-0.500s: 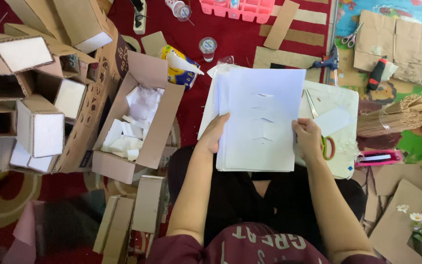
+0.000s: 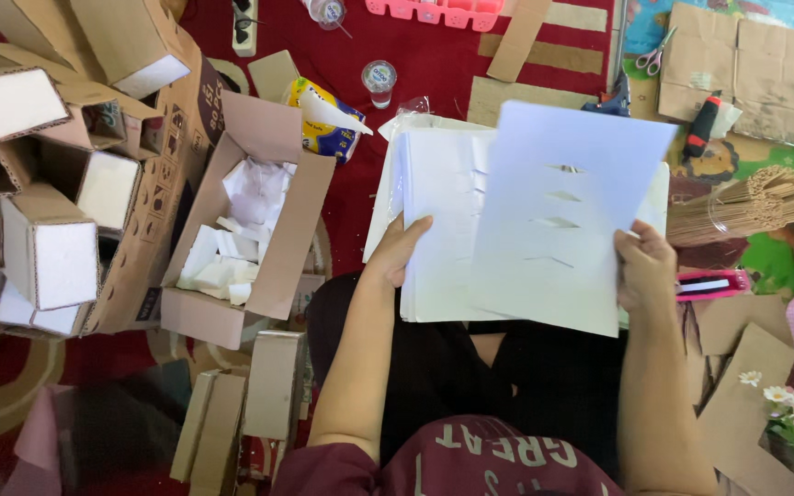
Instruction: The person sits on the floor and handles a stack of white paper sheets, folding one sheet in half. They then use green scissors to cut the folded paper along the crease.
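1. The white paper sheet [image 2: 562, 230], cut with a column of short slits down its middle, was held up over the person's lap, tilted so its top corner leaned to the right.
2. The right hand [image 2: 647, 268] was closed on the sheet's right edge, fingers curled around it.
3. The left hand [image 2: 397, 250] gripped the left edge of a stack of white sheets [image 2: 438, 220] lying just behind the slit sheet, thumb on top.
4. An open cardboard box [image 2: 259, 220] holding white paper scraps sat just left of the left arm on the red carpet [image 2: 434, 64].
5. Cardboard boxes with white faces [image 2: 48, 248] were piled at the far left.
6. A yellow-and-blue tissue pack [image 2: 323, 115] and a sealed water cup [image 2: 379, 81] lay beyond the stack.
7. A bundle of thin brown sticks [image 2: 746, 207] rested to the right, near a pink case [image 2: 714, 285].
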